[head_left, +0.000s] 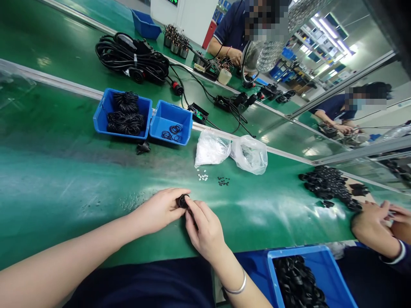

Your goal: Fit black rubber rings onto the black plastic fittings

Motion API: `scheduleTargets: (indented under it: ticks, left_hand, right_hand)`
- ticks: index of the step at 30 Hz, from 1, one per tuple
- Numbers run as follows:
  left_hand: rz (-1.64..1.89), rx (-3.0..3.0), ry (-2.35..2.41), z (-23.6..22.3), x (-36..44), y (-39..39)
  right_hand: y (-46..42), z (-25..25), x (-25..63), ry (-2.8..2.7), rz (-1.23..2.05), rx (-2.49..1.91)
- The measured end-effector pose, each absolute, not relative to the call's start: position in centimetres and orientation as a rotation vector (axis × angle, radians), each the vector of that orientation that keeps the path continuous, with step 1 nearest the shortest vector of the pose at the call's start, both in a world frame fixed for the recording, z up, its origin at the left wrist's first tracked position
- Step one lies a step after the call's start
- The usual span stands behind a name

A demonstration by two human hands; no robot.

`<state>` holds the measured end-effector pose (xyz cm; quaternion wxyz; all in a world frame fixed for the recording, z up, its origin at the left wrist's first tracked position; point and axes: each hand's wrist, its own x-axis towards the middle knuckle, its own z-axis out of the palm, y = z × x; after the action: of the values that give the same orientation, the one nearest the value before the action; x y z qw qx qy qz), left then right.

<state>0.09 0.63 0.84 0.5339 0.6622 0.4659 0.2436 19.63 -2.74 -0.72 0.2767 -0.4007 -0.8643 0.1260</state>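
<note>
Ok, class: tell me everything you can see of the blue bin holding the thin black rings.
The blue bin is a small open-topped box of moulded plastic with a flat rim and sloping walls. It stands upright on the green workbench beside a second blue bin. A few thin black rings lie loose on its floor. No hand touches it.

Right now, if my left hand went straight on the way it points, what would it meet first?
Your left hand would meet the black part at its fingertips first, with your right hand right behind it, though depth is hard to judge from this view.
</note>
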Motion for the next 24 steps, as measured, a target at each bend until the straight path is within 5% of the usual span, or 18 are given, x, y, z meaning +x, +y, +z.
scheduleTargets:
  ticks: [17,24]
  left_hand:
    - [0.677,1.180,0.886,0.6,0.4,0.6]
    - [0.555,1.441,0.988,1.4,0.1,0.0]
  right_hand:
    - [-3.0,-0.3,19.8,-2.107,0.538,-1.109]
    - [-2.8,-0.2,19.2,-2.382,0.249,-1.063]
